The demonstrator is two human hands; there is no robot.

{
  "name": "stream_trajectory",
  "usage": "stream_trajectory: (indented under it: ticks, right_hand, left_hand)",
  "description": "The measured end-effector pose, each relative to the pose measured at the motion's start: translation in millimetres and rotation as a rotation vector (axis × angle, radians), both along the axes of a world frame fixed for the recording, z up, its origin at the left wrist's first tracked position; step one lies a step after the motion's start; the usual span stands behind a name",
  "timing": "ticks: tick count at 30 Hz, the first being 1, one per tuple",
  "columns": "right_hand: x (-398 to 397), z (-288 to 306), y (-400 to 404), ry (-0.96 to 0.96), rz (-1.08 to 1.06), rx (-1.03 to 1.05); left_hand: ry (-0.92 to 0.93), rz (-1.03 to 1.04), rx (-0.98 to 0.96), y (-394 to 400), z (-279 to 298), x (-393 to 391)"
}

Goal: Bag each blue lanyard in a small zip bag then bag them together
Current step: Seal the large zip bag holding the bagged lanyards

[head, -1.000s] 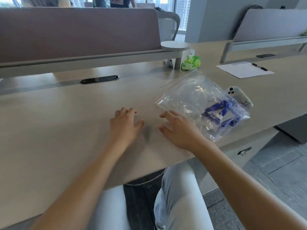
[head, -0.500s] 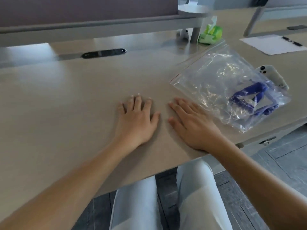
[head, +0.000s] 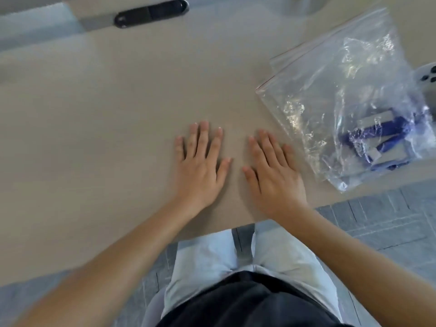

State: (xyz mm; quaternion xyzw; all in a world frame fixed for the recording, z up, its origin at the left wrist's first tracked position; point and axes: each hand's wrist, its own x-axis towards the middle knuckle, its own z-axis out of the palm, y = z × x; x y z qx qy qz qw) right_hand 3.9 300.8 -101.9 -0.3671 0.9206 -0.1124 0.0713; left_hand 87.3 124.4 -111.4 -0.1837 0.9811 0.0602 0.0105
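Note:
A large clear zip bag [head: 335, 95] lies on the beige desk [head: 118, 114] at the right, its zip edge pointing up and left. Inside its lower right corner sit blue lanyards [head: 379, 142] wrapped in smaller clear bags. My left hand [head: 200, 166] lies flat on the desk with straight fingers, holding nothing. My right hand [head: 271, 171] lies flat beside it, just left of the big bag and apart from it.
A black oval cable slot [head: 151, 13] is set into the desk at the top. A white device [head: 428, 79] lies behind the bag at the right edge. The desk's front edge runs just below my wrists; my lap and grey floor tiles lie beneath.
The view has tilted further down, so the divider and far items have left the frame. Both hands have flattened out on the desk. The bag has not moved.

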Motion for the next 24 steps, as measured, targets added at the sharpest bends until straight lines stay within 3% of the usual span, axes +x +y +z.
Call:
stream_trajectory:
  ticks: [7, 14, 24]
  right_hand:
    - [-23, 91, 7, -0.402, 0.062, 0.114]
    - [-72, 201, 55, -0.401, -0.077, 0.040]
    - [-155, 212, 114, -0.423, -0.217, -0.030]
  left_hand:
    - [-0.254, 0.194, 0.287, 19, 75, -18]
    - [0.058, 0.518, 0.605, 83, 177, -55]
    - [0.117, 0.667, 0.805, 131, 203, -133]
